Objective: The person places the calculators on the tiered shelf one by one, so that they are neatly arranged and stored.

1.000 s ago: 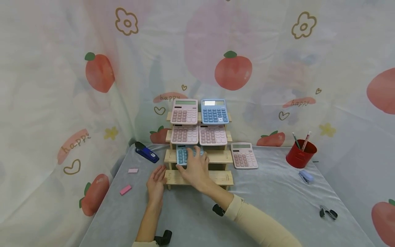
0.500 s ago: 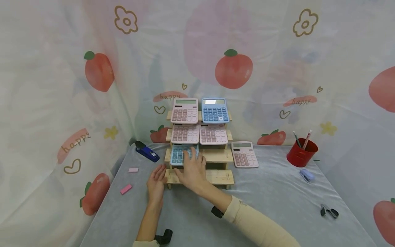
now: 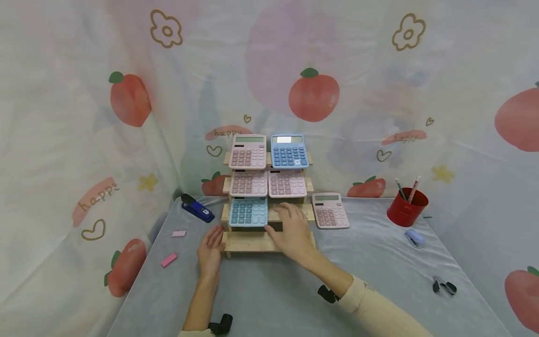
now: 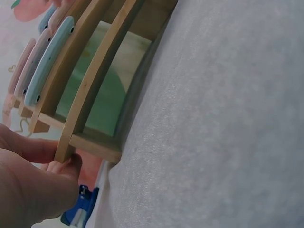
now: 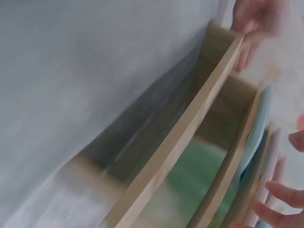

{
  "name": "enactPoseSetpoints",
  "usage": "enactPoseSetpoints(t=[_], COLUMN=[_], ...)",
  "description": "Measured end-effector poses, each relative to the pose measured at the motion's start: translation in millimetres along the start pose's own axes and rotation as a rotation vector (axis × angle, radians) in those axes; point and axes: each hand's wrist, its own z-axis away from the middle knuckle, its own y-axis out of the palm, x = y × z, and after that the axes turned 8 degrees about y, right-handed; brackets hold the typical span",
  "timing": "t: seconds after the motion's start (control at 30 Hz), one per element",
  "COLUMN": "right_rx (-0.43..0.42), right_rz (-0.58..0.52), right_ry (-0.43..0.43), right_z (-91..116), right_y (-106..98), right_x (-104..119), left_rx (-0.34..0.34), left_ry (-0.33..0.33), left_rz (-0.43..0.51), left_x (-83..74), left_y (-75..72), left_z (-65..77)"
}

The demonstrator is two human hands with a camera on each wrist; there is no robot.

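Observation:
A tiered wooden stand [image 3: 248, 242] bears several calculators. My left hand [image 3: 209, 252] grips the left end of its lowest board; the left wrist view shows thumb and fingers [image 4: 40, 151] on either side of that board. On the tier above, at the left, leans a light-blue calculator [image 3: 249, 213]. My right hand [image 3: 294, 236] is just to its right, in front of the same tier, with fingers spread and holding nothing. Two pink calculators, a left one [image 3: 249, 183] and a right one [image 3: 287, 183], stand one tier higher. The top tier carries a pink calculator [image 3: 247, 152] and a blue calculator [image 3: 289, 152].
Right of the stand lies another pink calculator [image 3: 330, 211]. Farther right are a red pen cup [image 3: 406, 208], a small blue stapler [image 3: 415, 238] and a black-handled metal tool [image 3: 444, 285]. A dark-blue stapler [image 3: 197, 208] and two erasers, one pink [image 3: 169, 260], lie left.
The light-blue calculator has slid left along its tier to the left end. My right hand has let go of it and moved right. My left hand stays at the stand.

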Motion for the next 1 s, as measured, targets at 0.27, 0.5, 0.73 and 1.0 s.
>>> enactPoseSetpoints(t=[0.27,0.5,0.73,1.0], right_rx=[-0.116,-0.121,0.032,0.177], right_rz=[-0.019,0.041,0.069,0.138], right_ry=[0.093,0.182,0.326,0.439], right_z=[-7.8,-10.4,-17.2,-24.9], right_y=[-28.2,-41.8,-37.3,-20.6], right_x=[-62.6,-117.1,-170.0,-207.5], left_rx=[0.004,0.023,0.019,0.020], left_ry=[0.032,0.037,0.027,0.007], left_rz=[0.003,0.024,0.009,0.007], left_x=[1.9,-0.4,-1.1,-1.8], left_y=[-4.2,-2.3,-2.9,-1.9], left_z=[0.5,2.3,1.0,0.4])
